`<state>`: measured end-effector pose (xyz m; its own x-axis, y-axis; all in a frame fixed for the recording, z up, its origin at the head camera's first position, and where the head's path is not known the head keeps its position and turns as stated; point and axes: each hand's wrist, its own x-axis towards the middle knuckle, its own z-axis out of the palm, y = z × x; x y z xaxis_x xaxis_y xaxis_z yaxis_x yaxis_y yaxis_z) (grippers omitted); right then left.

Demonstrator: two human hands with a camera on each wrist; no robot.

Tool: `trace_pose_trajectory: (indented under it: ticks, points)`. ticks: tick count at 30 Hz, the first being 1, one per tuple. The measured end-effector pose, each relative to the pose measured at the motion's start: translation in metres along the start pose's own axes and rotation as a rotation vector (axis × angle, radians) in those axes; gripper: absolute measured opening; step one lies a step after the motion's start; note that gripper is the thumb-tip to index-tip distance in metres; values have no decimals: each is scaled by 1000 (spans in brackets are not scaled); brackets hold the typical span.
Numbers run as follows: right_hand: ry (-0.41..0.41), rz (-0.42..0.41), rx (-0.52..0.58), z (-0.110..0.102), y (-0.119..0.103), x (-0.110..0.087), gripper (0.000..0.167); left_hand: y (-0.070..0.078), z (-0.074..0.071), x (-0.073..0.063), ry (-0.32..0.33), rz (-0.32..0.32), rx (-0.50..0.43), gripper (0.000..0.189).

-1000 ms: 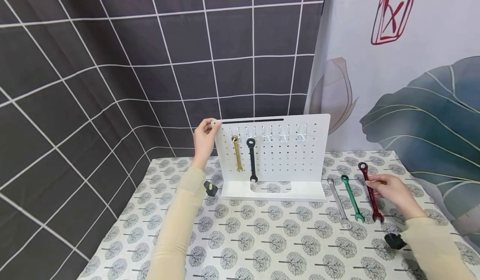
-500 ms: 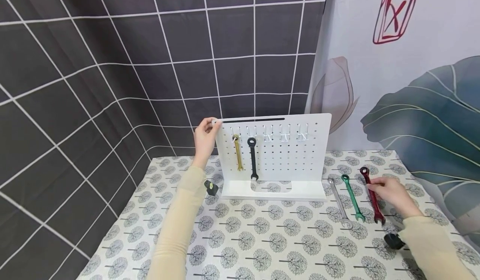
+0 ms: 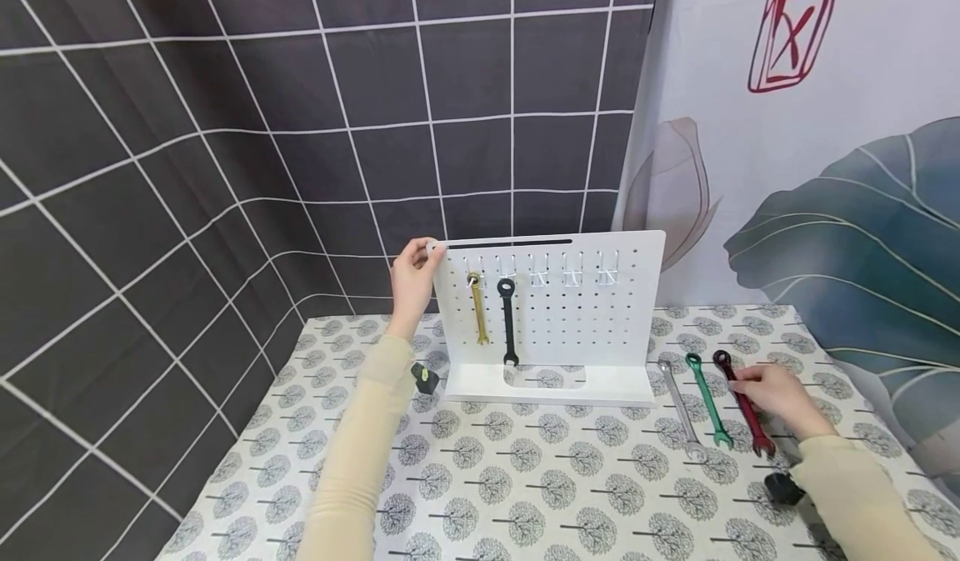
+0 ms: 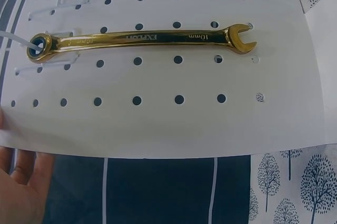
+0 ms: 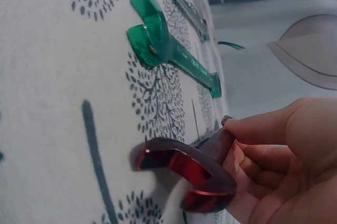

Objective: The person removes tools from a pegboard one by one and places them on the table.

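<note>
My left hand (image 3: 413,283) grips the upper left corner of the white pegboard (image 3: 577,328), thumb on its front face. A gold combination wrench (image 3: 478,311) and a black wrench (image 3: 508,323) hang on the board's hooks, the gold one marked 10mm in the left wrist view. On the right, my right hand (image 3: 776,396) pinches the dark red wrench (image 3: 745,407) by its shaft between thumb and fingers. Its open end (image 5: 184,169) points toward the right wrist camera. Just left of it, a green wrench (image 3: 709,403) lies on the cloth, then a silver wrench (image 3: 681,409).
Several clear hooks (image 3: 573,271) line the board's upper part, with bare ones right of the black wrench. A tree-patterned cloth (image 3: 480,478) covers the table. Behind stands a dark gridded curtain (image 3: 375,161) and, at right, a pale printed one (image 3: 705,61).
The red wrench has shifted in my right hand's grip, its ring end coming closer to the green wrench and toward me. My left hand stays on the board's corner.
</note>
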<state>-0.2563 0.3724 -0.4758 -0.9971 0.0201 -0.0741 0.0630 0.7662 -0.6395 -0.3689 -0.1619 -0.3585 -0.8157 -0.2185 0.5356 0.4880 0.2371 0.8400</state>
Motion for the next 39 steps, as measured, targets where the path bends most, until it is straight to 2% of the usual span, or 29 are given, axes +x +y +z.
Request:
trace_pose_trajectory:
  ticks: [8,24,39]
  points:
    - [-48,21,22,3,2,-1,44,0,1,-1,3,-1,1,26]
    - [-54,18,33,7,5,-3,41,-1,1,-4,4,-14,15,27]
    - [15,36,-9,4,5,-6,37,-2,2,0,4,-7,18,29]
